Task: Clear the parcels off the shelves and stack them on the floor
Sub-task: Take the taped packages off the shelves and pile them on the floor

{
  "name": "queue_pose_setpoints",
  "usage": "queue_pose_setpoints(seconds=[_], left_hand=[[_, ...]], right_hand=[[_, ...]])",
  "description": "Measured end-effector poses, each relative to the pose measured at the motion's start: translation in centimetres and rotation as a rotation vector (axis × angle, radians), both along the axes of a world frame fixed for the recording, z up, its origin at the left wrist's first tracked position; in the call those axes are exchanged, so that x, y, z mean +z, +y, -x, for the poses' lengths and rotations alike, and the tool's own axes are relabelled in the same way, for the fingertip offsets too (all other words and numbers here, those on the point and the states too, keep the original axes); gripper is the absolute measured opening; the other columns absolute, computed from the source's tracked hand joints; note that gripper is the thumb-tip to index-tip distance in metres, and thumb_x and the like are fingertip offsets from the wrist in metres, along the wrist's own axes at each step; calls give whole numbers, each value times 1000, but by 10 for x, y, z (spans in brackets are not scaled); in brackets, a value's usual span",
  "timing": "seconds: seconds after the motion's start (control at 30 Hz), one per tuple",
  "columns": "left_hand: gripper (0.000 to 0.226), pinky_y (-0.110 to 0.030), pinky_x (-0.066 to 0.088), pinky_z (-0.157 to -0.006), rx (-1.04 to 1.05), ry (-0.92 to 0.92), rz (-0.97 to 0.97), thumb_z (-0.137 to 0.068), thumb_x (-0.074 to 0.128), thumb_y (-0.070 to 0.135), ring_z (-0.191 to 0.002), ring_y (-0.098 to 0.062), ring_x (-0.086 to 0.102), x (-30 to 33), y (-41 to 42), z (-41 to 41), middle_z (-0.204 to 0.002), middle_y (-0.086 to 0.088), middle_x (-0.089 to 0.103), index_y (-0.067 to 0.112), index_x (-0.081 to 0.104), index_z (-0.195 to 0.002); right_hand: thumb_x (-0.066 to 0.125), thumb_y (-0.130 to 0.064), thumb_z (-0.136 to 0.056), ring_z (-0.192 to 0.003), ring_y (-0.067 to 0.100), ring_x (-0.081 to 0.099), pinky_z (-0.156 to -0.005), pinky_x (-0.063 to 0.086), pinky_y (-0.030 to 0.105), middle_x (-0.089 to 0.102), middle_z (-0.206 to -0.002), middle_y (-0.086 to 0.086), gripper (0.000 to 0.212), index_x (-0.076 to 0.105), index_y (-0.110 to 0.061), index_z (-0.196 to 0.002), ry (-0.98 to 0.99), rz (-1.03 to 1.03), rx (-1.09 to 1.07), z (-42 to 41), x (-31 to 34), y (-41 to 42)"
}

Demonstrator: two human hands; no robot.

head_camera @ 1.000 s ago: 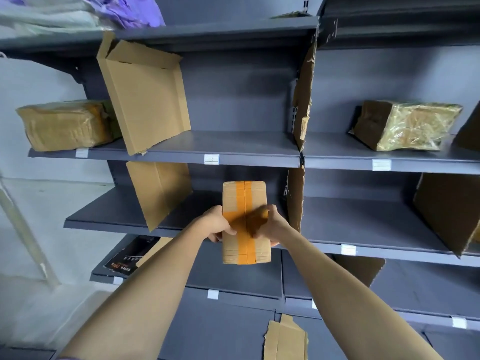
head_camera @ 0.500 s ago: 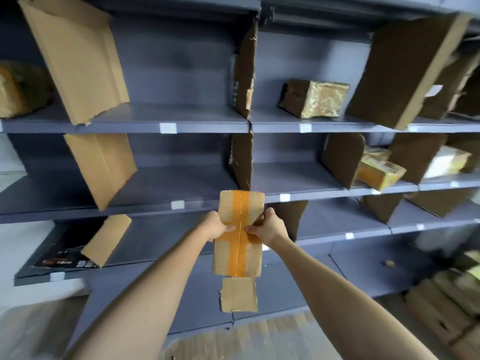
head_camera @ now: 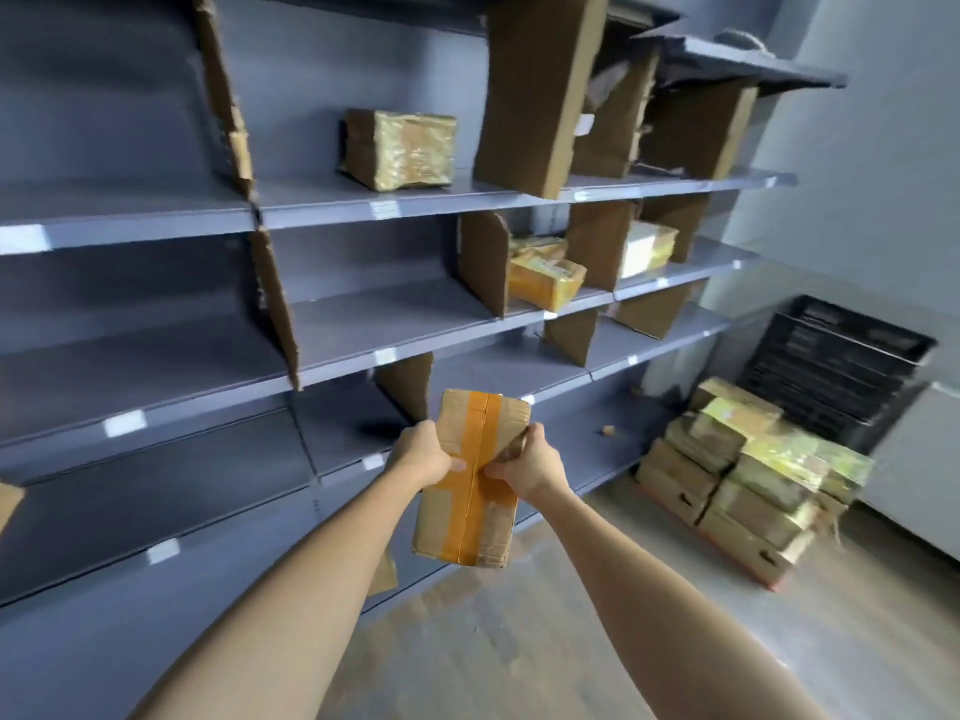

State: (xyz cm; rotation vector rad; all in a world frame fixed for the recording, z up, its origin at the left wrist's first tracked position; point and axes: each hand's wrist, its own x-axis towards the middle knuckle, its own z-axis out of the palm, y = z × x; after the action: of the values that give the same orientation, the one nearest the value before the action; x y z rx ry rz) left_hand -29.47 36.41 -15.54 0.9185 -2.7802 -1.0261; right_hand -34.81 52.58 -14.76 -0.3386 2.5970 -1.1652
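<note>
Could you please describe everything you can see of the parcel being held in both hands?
The parcel is a brown cardboard box, longer than wide, with an orange tape strip down its top face and a band across it. Clear tape wrinkles its near end. It is held in the air before the lower shelves, far end tipped up. The left hand and right hand grip its long sides, thumbs on top.

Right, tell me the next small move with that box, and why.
Probably carry the box right and down toward the pile on the floor. Both the left hand and the right hand grip it clear of the shelves, and the stack sits low at the right.
</note>
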Motion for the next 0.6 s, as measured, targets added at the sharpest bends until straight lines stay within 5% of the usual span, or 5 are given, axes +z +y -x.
queue_pose_setpoints(seconds=[0.6], left_hand=[[47,-38,53,-81,-451,-5,117,-82,78,40,-103,-26,63,9,358,271,-116,-5,65,20,54,-117]], right_hand=[[82,-24,-74,-92,19,61,-82,57,37,64,-108,0,57,41,-21,-112,23,153,-473,208,-20,358]])
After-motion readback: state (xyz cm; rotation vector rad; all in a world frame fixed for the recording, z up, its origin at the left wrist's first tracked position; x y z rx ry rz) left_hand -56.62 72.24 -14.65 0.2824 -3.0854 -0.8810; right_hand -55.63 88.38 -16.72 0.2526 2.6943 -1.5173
